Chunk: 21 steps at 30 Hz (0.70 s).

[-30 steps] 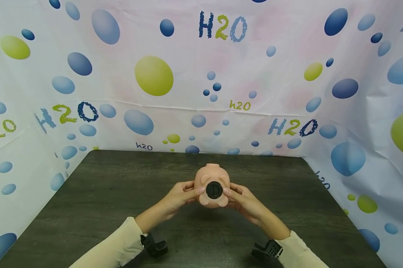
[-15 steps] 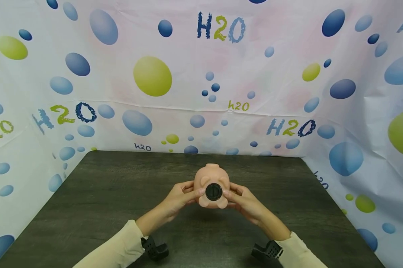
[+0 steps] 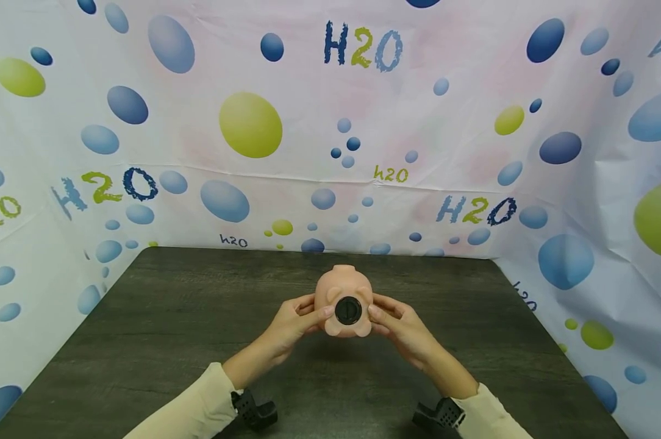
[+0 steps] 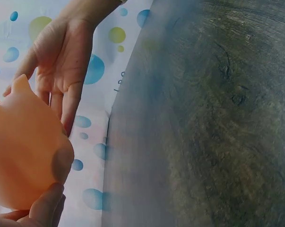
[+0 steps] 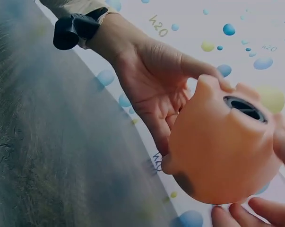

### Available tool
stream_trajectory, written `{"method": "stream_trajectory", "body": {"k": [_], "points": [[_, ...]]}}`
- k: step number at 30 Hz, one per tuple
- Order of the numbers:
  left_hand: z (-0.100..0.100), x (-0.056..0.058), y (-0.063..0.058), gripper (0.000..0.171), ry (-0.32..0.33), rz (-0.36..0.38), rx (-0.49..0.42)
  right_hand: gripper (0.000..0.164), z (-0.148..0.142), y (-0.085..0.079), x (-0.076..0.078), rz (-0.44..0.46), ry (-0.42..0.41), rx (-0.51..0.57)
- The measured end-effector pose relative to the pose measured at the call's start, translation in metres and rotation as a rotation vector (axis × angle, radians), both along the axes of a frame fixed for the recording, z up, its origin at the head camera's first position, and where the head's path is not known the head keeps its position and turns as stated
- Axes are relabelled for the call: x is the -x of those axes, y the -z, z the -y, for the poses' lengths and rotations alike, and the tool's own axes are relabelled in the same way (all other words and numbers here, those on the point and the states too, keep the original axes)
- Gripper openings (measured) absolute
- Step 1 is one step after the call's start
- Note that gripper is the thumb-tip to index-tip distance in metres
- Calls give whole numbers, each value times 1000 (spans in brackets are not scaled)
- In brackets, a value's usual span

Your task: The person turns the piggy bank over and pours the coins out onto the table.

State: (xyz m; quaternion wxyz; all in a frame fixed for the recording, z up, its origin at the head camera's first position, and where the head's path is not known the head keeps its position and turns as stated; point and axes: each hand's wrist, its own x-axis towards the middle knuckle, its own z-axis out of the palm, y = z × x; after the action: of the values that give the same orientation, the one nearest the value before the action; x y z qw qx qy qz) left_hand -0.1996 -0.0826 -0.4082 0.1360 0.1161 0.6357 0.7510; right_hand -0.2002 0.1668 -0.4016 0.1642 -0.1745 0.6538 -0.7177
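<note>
A pink piggy bank (image 3: pixel 344 278) is held up over the dark table in the head view, its underside with stubby feet facing me. A round black plug (image 3: pixel 348 310) sits in that underside, and it shows at an angle in the right wrist view. My left hand (image 3: pixel 292 327) grips the bank's left side, thumb beside the plug. On the opposite side my right hand (image 3: pixel 406 334) holds it, thumb also near the plug. In the left wrist view the rounded body of the piggy bank (image 4: pixel 19 151) sits between both hands. Some fingers are hidden behind it.
The dark wood-grain table (image 3: pixel 210 286) stretches out beneath the hands. A white curtain (image 3: pixel 319 79) printed with dots and lettering encloses its back and sides. Black wrist cameras are strapped near both cream sleeves (image 3: pixel 199 396).
The piggy bank has risen very slightly and shifted a little left, along with a small drift of the whole view. Both hands keep their grip on it.
</note>
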Motion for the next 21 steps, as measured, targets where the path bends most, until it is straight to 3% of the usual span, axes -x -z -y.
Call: {"method": "stream_trajectory", "body": {"k": [4,8,15,21], "points": [[2,1,0,59,-37,-4,2,50,2,-6,-4,-28,204,79],[2,2,1,58,-65,1,7,35,4,-13,-10,-134,350,114],[-3,4,6,55,-108,24,5,28,13,-17,-16,-338,359,-69],[-7,2,8,57,-132,15,14,21,24,-16,-17,-425,428,-189]]}}
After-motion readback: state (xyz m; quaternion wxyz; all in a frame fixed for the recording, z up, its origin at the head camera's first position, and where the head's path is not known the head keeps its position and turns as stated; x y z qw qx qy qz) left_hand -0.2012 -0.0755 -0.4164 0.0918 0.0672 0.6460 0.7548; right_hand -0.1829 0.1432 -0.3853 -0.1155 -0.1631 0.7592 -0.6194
